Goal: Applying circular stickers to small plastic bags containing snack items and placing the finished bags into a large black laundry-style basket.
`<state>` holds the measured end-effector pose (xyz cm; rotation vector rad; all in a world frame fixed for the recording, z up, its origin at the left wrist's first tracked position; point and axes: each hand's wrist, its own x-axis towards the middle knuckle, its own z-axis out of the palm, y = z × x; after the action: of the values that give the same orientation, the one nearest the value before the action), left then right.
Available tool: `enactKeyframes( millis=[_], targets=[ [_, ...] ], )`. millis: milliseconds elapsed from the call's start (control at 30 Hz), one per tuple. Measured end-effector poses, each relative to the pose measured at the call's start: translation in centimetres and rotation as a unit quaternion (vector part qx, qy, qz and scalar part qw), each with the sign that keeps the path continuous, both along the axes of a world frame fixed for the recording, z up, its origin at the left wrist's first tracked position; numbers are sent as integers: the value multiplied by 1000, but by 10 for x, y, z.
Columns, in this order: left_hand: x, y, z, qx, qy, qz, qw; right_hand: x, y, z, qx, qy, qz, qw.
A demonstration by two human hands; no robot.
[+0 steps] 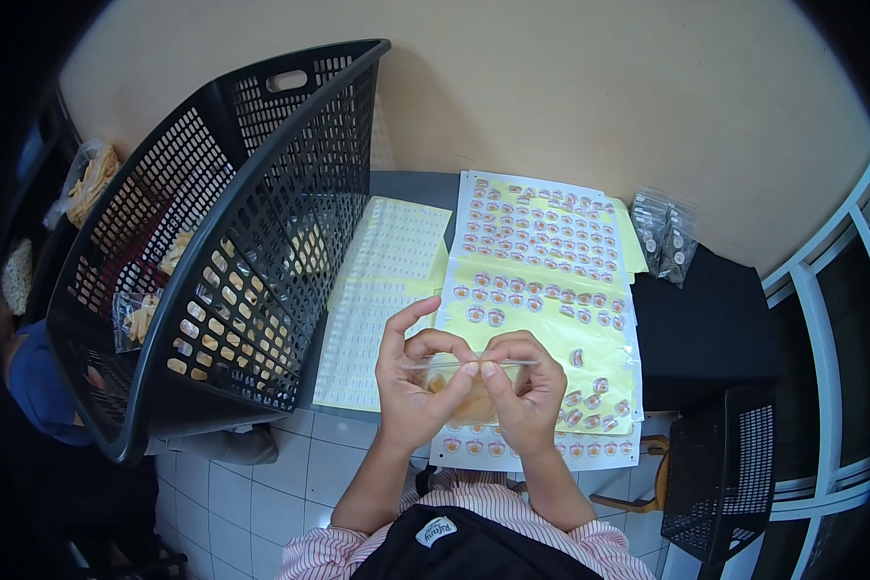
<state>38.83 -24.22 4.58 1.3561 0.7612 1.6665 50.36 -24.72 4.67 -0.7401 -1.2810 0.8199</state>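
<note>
Above the table, my left hand (418,389) and my right hand (524,394) meet at the top edge of a small clear plastic pouch (474,404). Thumbs and forefingers of both hands pinch that edge near its middle. Something yellowish shows inside the pouch, but its kind is blurred. Under my hands lies a yellow-backed sticker sheet (536,338) with rows of small round-topped labels; part of its lower area is peeled bare. To its left is a second pale yellow sheet (382,280) with rows of small printed labels.
A large black slatted basket (304,164) stands tilted at left, with clear packs of pale yellow food inside. Dark labelled packets (662,237) lie at the back right beside a black cloth (706,319). A smaller black crate (720,474) and a wooden chair (655,474) are lower right.
</note>
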Motion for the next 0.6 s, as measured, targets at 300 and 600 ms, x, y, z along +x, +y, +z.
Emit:
enactKeyframes(
  millis=[300,600],
  targets=[
    [3,0,-1,-23,-15,18,999,1,2,-3,-19,-30,-46,998],
    [1,2,1,-20,4,14,1000,16,8,5,27,-145,-58,987]
  ],
)
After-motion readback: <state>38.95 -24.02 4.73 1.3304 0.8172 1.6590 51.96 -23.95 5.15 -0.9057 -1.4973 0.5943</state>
